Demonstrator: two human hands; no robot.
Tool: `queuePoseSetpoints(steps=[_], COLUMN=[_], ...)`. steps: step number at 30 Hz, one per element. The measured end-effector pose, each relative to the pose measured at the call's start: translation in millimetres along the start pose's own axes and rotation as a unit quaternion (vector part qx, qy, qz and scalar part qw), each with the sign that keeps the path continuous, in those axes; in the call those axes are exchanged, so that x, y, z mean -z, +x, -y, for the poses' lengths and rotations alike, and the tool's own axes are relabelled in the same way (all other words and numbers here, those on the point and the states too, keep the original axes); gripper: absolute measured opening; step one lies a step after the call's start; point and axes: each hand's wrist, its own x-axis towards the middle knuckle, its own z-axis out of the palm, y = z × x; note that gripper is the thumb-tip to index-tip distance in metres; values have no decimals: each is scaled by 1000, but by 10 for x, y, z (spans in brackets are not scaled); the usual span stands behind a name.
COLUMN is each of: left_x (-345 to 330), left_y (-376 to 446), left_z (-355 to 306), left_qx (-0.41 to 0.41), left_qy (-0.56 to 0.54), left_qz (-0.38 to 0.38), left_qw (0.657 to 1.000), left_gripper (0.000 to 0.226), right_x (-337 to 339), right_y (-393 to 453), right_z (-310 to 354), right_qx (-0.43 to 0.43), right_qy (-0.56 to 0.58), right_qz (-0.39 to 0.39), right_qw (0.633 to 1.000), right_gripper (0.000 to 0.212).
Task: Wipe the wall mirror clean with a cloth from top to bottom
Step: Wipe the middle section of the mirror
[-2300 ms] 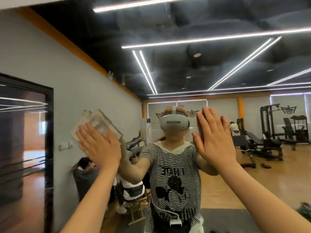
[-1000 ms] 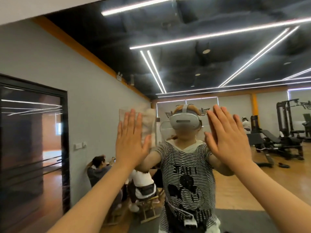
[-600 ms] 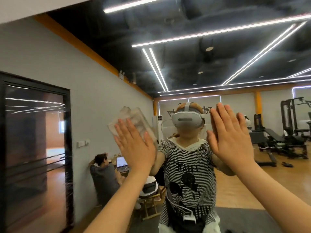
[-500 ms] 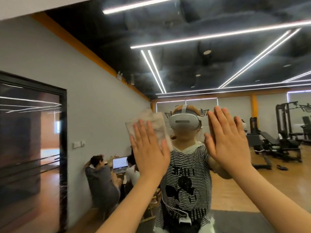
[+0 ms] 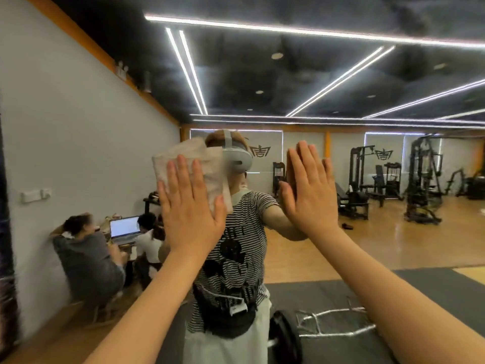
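Our left fingers point(image 5: 183, 177) lie straight and spread, flat against a pale beige, crumpled, folded cloth point(image 5: 193, 166). Nothing is curled round it; the cloth stays up only because the palm pins it to the glass. That flat press likely spreads the load over the whole pad of fabric, which suits wiping better than a pinch would.

The left hand point(image 5: 190, 214) sits at about head height on the large frameless wall mirror point(image 5: 328, 82), with the cloth poking out above the fingertips and to the thumb side, covering part of our reflected headset.

Right fingers point(image 5: 307, 164) are also straight and close together, holding nothing. The right hand point(image 5: 311, 195) rests flat on the glass just beside the left, meeting its own reflection fingertip to fingertip. We judge it a brace, steadying the body while the other arm works.

Both forearms reach up and forward from the bottom of the view.

A good deal of mirror shows above the cloth, and more below. We judge the wipe is in an upper-middle band, with the lower glass yet to do.

Reflected behind us: grey mat point(image 5: 433, 290), black gym machines point(image 5: 420, 185), seated people at an open laptop point(image 5: 124, 228).
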Motion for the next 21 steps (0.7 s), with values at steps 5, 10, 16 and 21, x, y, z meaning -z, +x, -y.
queuePoseSetpoints(steps=[5, 10, 16, 21], left_x=[16, 36, 61, 56], left_y=[5, 5, 13, 4], left_z=[6, -14, -46, -33], left_qx=[2, 11, 21, 37], left_qy=[12, 24, 40, 45], left_qz=[-3, -4, -4, 10], left_qw=[1000, 1000, 999, 998], left_gripper=[75, 74, 74, 73], right_x=[24, 272, 402, 312], right_y=[14, -54, -174, -269], right_z=[-41, -365, -1292, -1513], right_qx=[16, 44, -39, -38], right_qy=[19, 58, -16, -5], right_qz=[4, 13, 17, 3], right_qw=[1000, 997, 999, 999], right_gripper=[59, 57, 65, 66])
